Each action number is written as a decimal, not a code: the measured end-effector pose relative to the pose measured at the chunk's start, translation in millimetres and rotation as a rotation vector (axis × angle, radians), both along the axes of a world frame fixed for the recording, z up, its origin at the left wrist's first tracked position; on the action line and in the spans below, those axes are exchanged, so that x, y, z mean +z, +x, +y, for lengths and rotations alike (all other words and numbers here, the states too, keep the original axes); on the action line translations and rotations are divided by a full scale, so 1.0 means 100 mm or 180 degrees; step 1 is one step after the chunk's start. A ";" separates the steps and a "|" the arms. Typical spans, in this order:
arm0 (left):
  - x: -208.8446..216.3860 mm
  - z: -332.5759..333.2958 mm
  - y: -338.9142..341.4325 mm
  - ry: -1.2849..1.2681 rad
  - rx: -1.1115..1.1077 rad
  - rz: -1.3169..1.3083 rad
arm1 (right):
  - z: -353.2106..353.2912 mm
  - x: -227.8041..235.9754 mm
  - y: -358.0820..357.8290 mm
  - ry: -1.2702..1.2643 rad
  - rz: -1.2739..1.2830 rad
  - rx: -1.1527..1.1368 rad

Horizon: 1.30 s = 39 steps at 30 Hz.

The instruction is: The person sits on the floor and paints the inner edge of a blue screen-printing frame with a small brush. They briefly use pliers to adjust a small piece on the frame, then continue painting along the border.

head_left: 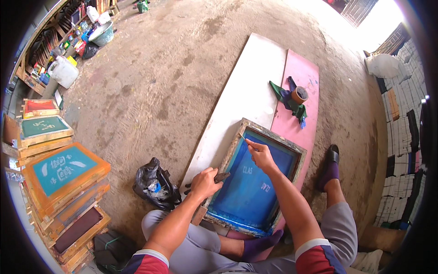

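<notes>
A screen-printing frame [255,182] with blue mesh and a worn wooden border lies on the boards before me. My right hand [261,156] pinches a thin, short-handled tool [247,139], its tip close to the frame's upper left inner corner. The tool's exact kind is too small to tell. Closed round a dark tool [221,177], my left hand [205,184] is over the frame's left side. Dark ends of that tool stick out on both sides of the fist; the fingers hide its kind. Pale lettering shows on the mesh.
Under the frame lie a white board [246,77] and a pink board [303,75]. A tape roll [299,94] sits on dark cloths [286,98]. Nearby is a black plastic bag [157,185]. Stacked screen frames [64,169] stand left, piled white bundles [399,150] right.
</notes>
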<state>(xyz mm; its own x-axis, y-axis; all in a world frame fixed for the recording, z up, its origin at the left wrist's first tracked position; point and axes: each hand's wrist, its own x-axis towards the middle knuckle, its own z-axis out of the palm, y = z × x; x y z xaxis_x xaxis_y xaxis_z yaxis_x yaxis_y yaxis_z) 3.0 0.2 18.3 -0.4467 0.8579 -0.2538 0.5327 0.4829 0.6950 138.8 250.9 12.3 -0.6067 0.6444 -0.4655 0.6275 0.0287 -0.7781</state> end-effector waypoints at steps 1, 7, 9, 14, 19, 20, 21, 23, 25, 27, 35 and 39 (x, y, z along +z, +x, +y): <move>0.00 0.00 0.00 -0.0027 -0.0023 -0.0001 | 0.01 -0.11 0.01 0.0330 0.0122 0.0147; -0.02 -0.04 -0.02 -0.0013 0.0014 -0.0034 | 0.08 0.21 -0.08 -0.2101 0.0294 -0.0760; 0.01 -0.01 -0.02 -0.0018 0.0012 -0.0072 | 0.09 0.25 -0.09 -0.1959 0.0086 -0.0765; 0.05 0.01 -0.03 -0.0140 -0.0020 -0.0098 | -0.10 0.36 -0.09 0.0588 -0.0490 0.0115; 0.04 -0.01 -0.02 0.0001 0.0069 -0.0125 | -0.14 0.55 -0.15 0.1249 -0.0697 0.0290; 0.03 -0.01 -0.01 0.0039 0.0093 -0.0094 | -0.14 0.54 -0.15 0.1327 -0.0695 0.0319; 0.01 -0.02 0.01 0.0075 0.0120 -0.0061 | -0.14 0.50 -0.15 0.1403 -0.0691 0.0349; 0.01 -0.01 0.00 0.0064 0.0104 -0.0034 | -0.13 0.48 -0.16 0.1539 -0.0688 0.0421; 0.01 -0.01 -0.01 -0.0045 0.0017 -0.0062 | -0.15 0.50 -0.16 0.1643 -0.0705 0.0508; 0.03 -0.02 0.00 0.0055 0.0000 0.0024 | -0.15 0.57 -0.19 0.1732 -0.0878 0.0649; 0.00 0.02 0.00 0.0018 -0.0039 0.0004 | 0.05 0.25 -0.10 0.1195 -0.0346 0.0401; -0.01 -0.03 -0.01 0.0023 0.0051 -0.0036 | -0.01 0.43 -0.20 -0.0033 -0.0609 -0.0018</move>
<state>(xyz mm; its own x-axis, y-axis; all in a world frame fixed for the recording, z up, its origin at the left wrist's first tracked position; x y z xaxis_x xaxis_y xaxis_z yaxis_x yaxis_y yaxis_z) 1.7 -3.1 17.4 -0.4574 0.8526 -0.2527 0.5170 0.4862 0.7045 119.1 250.0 55.6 -0.5028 0.6422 -0.5786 0.7642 0.0174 -0.6447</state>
